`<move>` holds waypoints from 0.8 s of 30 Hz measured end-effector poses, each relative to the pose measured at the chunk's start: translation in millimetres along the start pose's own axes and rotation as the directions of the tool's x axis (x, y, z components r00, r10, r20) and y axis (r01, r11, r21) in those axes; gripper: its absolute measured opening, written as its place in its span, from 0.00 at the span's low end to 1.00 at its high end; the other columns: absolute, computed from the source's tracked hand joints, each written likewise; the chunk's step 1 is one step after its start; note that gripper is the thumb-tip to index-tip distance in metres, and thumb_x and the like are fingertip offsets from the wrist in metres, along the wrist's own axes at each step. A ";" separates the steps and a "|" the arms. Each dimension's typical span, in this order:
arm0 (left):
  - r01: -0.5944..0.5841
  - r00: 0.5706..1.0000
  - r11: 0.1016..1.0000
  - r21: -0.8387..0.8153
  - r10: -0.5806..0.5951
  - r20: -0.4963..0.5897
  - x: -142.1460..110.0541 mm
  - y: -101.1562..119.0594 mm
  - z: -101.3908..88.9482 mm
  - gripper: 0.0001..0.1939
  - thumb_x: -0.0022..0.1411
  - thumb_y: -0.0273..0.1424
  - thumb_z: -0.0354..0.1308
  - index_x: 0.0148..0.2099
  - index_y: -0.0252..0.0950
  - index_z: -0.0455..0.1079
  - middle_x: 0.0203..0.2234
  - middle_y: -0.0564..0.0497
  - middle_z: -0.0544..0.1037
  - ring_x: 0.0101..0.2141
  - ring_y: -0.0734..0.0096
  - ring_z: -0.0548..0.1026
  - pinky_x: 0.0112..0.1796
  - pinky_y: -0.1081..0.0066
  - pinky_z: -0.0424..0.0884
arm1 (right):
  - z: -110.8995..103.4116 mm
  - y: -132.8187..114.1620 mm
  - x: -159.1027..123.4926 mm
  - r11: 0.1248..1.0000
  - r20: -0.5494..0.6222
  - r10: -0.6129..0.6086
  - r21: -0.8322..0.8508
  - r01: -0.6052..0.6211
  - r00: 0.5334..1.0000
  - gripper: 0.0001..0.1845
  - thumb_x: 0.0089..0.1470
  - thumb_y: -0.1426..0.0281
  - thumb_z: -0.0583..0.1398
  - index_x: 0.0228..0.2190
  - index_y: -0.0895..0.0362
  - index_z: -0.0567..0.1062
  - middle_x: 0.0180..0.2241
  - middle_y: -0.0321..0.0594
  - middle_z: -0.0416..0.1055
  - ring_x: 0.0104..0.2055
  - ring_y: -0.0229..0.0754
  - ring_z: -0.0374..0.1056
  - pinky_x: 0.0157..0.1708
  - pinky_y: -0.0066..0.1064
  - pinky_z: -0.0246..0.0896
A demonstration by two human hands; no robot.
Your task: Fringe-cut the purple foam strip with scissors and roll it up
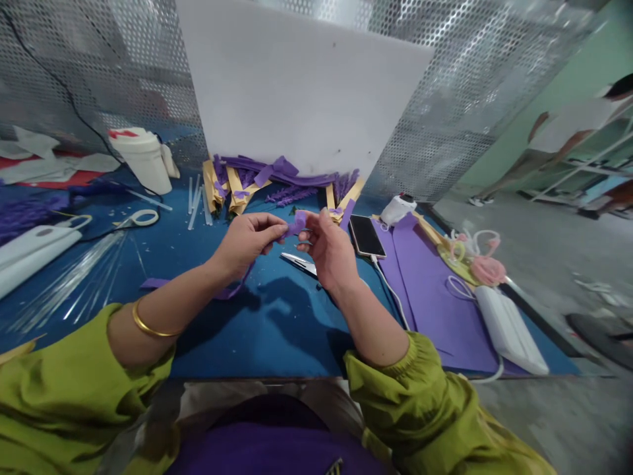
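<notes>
My left hand (246,243) pinches a strip of purple ribbon (297,224) between thumb and fingers, above the blue tabletop. The ribbon's short end is bent over at my right hand (332,254), whose fingertips close on it; the exact hold is partly hidden. From beneath my left hand the long tail of the strip loops down and passes behind my left forearm, its end lying flat on the table. Scissors (298,262) lie just under my right hand, their handles mostly hidden by it.
Small paper-wrapped purple bouquets (242,191) line the foot of a white board (306,92). To the right are a charging phone (366,236), purple sheets (420,290) and a white power bank-like block (512,330). A white cup (143,158), glue sticks (195,204) and tape (144,218) stand left.
</notes>
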State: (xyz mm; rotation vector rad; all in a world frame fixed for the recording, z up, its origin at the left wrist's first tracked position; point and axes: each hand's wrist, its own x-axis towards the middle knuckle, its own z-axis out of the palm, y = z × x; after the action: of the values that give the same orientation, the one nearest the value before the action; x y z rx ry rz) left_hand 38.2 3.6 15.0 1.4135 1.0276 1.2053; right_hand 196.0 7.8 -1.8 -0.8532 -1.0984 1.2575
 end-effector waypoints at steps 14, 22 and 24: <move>-0.012 0.999 0.991 0.132 0.007 0.040 3.0 2.5 -7.6 0.09 0.54 0.35 0.64 0.33 0.32 0.75 0.21 0.55 0.73 0.19 0.80 0.60 0.21 0.75 0.54 | -3.7 -0.6 1.8 0.995 -0.118 -0.091 -0.061 0.084 0.989 0.10 0.50 0.65 0.63 0.35 0.56 0.77 0.21 0.31 0.71 0.24 0.33 0.68 0.26 0.26 0.64; 0.002 0.998 0.989 0.149 -0.012 0.063 8.1 -0.2 -15.7 0.10 0.52 0.35 0.67 0.34 0.33 0.77 0.22 0.53 0.76 0.20 0.80 0.61 0.22 0.76 0.55 | -7.7 0.8 7.3 0.996 -0.173 -0.092 -0.034 0.087 0.981 0.07 0.44 0.70 0.66 0.29 0.56 0.76 0.19 0.30 0.70 0.22 0.33 0.68 0.23 0.25 0.65; 0.046 0.995 0.988 0.148 -0.059 0.084 11.6 -1.3 -21.0 0.11 0.51 0.35 0.68 0.34 0.34 0.78 0.22 0.52 0.77 0.20 0.80 0.61 0.21 0.76 0.55 | -12.4 -0.1 10.2 0.995 -0.205 -0.096 -0.017 0.094 0.974 0.06 0.44 0.70 0.65 0.28 0.56 0.76 0.19 0.30 0.70 0.22 0.33 0.69 0.23 0.25 0.66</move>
State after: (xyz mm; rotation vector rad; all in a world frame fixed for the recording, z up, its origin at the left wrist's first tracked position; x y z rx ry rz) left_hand 19.1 18.2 16.3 1.5287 1.1025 1.0377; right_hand 207.5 18.8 -3.5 -0.9042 -0.9667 1.0612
